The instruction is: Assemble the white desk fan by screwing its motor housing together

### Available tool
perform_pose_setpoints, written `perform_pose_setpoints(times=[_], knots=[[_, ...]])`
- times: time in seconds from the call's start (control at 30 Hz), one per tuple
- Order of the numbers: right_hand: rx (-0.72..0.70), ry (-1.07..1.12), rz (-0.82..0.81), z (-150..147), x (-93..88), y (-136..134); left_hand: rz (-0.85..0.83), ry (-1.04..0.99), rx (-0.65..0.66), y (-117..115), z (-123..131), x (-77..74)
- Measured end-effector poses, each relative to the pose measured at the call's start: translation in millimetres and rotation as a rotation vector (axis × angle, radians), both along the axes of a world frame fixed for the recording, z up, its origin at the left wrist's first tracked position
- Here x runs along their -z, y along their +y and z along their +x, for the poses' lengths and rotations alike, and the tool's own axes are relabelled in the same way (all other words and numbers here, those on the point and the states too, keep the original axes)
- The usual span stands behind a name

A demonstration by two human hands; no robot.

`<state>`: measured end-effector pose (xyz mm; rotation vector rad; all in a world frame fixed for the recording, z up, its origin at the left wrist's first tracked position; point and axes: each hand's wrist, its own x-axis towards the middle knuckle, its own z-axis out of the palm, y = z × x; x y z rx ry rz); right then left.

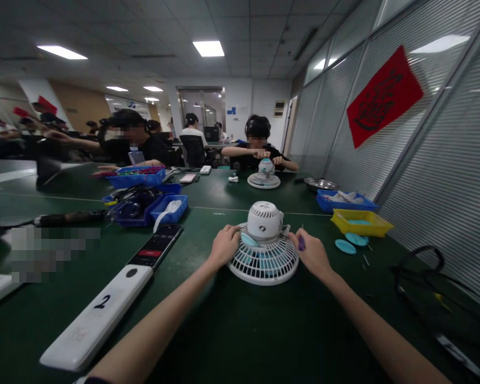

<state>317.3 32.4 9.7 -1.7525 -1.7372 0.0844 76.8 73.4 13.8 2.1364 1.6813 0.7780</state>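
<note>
A white fan head (264, 220) lies face down on the green table in front of me, its motor housing upward. Pale blue blades show through its slatted guard (264, 271). My left hand (226, 245) grips the guard's left side, fingers curled against it beside the housing. At the fan's right side my right hand (312, 254) is closed around a small screwdriver (301, 242) with a purple handle. Its thin shaft points upward, and those fingers are close to the bracket at the housing's right. Their tips are partly hidden.
Right of the fan lie light blue discs (345, 246), a yellow tray (362, 222), a blue tray (346, 200) and black cables (420, 272). On the left are a phone (160, 246), a white power bank marked 2 (100, 317) and blue bins (170, 208). Across, a co-worker (258, 141) handles another fan (264, 180).
</note>
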Motion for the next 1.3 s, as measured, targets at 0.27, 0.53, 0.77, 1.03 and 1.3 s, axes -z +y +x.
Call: perform_pose_setpoints(times=[0.27, 0.53, 0.77, 1.03, 1.3], knots=[[0.045, 0.085, 0.051, 39, 3.3, -40, 0.083, 0.123, 0.142, -41, 19, -13.0], [0.062, 0.051, 0.061, 32, -3.7, -47, 0.083, 0.269, 0.217, -74, 7, -28.1], [-0.027, -0.073, 0.011, 17, -9.8, -60, 0.028, 0.312, 0.224, -99, -11, -34.1], [-0.052, 0.014, -0.031, 22, -23.8, -47, 0.07, 0.177, 0.141, -81, -27, -44.8], [-0.126, 0.412, -0.071, -2, -26.5, -10, -0.081, -0.074, 0.25, -33, 12, -38.8]])
